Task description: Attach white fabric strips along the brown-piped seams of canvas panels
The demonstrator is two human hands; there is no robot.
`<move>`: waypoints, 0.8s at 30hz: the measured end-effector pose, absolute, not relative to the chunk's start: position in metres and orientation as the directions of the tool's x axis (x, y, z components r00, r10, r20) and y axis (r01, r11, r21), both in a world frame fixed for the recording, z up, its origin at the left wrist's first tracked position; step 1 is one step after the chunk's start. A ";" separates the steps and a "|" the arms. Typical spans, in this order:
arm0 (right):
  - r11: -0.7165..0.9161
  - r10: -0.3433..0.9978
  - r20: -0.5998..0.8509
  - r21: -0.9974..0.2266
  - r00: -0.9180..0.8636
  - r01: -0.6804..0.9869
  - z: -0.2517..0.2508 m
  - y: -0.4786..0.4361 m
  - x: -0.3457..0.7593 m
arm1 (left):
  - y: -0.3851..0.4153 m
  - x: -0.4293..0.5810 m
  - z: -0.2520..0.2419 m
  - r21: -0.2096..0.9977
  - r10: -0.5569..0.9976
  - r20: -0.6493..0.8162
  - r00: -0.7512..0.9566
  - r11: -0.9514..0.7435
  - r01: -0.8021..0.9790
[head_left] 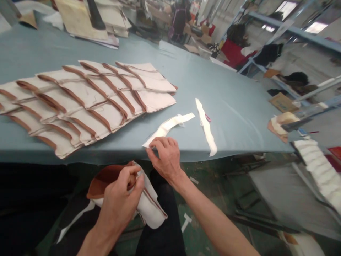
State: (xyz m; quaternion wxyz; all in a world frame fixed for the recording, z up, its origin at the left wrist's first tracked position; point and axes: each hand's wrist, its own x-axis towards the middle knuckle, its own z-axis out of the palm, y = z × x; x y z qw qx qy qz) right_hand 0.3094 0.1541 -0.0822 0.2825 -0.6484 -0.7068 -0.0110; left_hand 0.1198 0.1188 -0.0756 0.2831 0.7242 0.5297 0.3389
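My left hand [125,192] is closed on the edge of a sewn fabric piece [153,209], white outside with a brown inner face, which hangs over my lap below the table edge. A narrow white strip trails from its lower left side. At the table's front edge, my right hand [167,158] has its thumb and fingers pinched on the near end of a curved white strip [170,124]. The strip's far end rests on the table. To its right lies a second white strip [205,128], with a small purple-pink object [207,117] beside it.
Overlapping rows of similar white pieces with brown edges [98,96] cover the left of the blue-green tabletop [234,117]. Stacked sheets [80,21] stand at the far left. Shelves [293,32] are on the right. White scraps [186,222] lie on the floor.
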 end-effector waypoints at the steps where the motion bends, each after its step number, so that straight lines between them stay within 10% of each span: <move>1: 0.157 0.905 0.425 -0.377 0.020 0.913 -0.081 0.154 0.309 | 0.124 0.122 -0.076 0.776 0.962 0.171 0.215 -0.266 0.571; 24: -0.116 0.883 0.088 -0.911 0.462 0.395 -0.066 0.171 0.339 | 0.180 0.162 -0.079 0.520 0.893 0.016 0.449 -0.391 0.759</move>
